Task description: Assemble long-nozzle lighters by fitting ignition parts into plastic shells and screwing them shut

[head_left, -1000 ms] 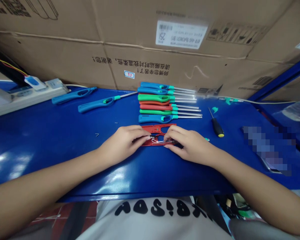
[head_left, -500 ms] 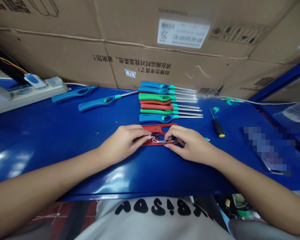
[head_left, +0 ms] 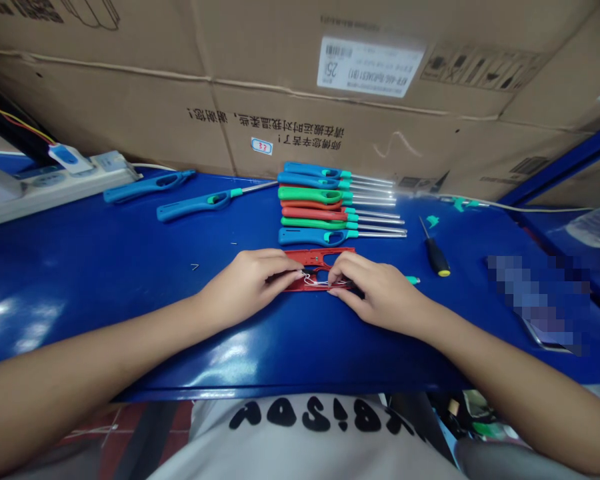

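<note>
Two halves of a red lighter casing lie open in front of me on the blue table. The far red half (head_left: 307, 256) lies flat; the near red half (head_left: 295, 285) holds thin white wires (head_left: 310, 280) and dark parts. My left hand (head_left: 253, 280) pinches at the left end of the near half, by the wires; its fingertips hide what they grip. My right hand (head_left: 375, 287) has its fingers closed over the right end of the same half, on the wires and a dark part. Beyond my hands several assembled long-necked lighters (head_left: 310, 237) lie in a row.
A black screwdriver (head_left: 436, 257) and a phone (head_left: 545, 307) lie to the right. Two blue lighter bodies (head_left: 195, 205) rest at the back left, near a power strip (head_left: 80, 180). Tiny metal bits (head_left: 195, 267) lie left. A large cardboard box (head_left: 260, 87) stands behind.
My right fingers have shifted very slightly on the right end of the near casing half. My left hand stays in place, and the view has tilted a little.
</note>
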A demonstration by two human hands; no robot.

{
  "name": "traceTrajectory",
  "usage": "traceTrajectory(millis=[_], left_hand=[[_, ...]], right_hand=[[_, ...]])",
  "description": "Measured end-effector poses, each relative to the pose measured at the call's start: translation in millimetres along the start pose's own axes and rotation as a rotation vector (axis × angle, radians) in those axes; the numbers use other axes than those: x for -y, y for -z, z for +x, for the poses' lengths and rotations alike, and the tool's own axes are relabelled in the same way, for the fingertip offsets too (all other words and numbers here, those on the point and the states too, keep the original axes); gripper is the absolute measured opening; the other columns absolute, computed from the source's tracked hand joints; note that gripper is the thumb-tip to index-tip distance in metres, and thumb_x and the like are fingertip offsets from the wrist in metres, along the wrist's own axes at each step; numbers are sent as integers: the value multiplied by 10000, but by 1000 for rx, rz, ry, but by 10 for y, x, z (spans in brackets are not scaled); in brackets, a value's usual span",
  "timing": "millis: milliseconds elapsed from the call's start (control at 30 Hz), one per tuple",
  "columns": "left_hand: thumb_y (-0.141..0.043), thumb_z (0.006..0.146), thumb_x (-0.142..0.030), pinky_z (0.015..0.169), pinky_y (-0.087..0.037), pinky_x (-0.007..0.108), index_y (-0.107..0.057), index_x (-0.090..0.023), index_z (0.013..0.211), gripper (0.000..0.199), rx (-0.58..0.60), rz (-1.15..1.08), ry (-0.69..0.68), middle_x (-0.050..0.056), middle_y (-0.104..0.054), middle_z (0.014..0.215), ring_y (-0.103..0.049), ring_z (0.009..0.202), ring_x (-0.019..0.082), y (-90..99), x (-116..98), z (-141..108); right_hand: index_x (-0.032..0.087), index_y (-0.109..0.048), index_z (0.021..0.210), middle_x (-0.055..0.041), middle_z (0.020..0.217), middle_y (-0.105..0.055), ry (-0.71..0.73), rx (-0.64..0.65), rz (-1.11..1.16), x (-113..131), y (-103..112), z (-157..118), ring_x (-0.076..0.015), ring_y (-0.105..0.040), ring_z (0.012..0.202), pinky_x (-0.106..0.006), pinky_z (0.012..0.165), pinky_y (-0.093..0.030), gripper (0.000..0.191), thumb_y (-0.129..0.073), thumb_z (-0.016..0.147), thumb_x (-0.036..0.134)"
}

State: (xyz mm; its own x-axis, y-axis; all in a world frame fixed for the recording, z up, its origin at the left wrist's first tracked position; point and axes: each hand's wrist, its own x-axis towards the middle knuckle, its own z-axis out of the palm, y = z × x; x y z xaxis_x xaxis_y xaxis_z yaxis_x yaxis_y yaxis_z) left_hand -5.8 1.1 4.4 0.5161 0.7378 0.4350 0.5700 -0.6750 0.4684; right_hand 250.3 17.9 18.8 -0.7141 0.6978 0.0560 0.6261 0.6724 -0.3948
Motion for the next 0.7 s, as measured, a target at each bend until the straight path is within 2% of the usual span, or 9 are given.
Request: traceTrajectory(millis=[167, 333, 533, 700], left_hand=[[-609, 969, -187, 747, -552, 262, -742, -143, 1051, 162, 24, 16, 7, 61, -770, 962, -721, 836, 173, -8, 0, -2], [-599, 965, -178, 737, -554, 258, -729, -150, 1061, 164, 20, 15, 20, 58, -763, 957, -714, 824, 167, -4, 0, -5], [-580, 971, -185, 703, -545, 250, -728, -159, 1037, 164, 16, 17, 40, 55, -754, 933, -699, 777, 157, 5, -12, 0], [-578, 972, -185, 713, -544, 250, -726, -164, 1039, 164, 25, -2, 50, 55, -753, 950, -696, 785, 153, -1, -19, 1]], right_hand=[[208, -579, 987, -34, 1037, -641, -21, 2, 52, -4, 9, 13, -167, -618, 868, -290, 729, -466, 43, -593, 946, 210], [211, -574, 936, -24, 995, -635, -43, -12, 96, -10, 10, 19, -155, -592, 804, -277, 677, -440, 33, -602, 939, 229], [207, -579, 1035, -62, 1083, -635, -22, 33, 21, 19, 21, 6, -188, -632, 868, -303, 719, -471, 83, -572, 955, 228], [197, -566, 1036, -64, 1066, -630, -20, 50, -39, 16, 21, -1, -195, -634, 847, -310, 699, -473, 70, -546, 973, 218]])
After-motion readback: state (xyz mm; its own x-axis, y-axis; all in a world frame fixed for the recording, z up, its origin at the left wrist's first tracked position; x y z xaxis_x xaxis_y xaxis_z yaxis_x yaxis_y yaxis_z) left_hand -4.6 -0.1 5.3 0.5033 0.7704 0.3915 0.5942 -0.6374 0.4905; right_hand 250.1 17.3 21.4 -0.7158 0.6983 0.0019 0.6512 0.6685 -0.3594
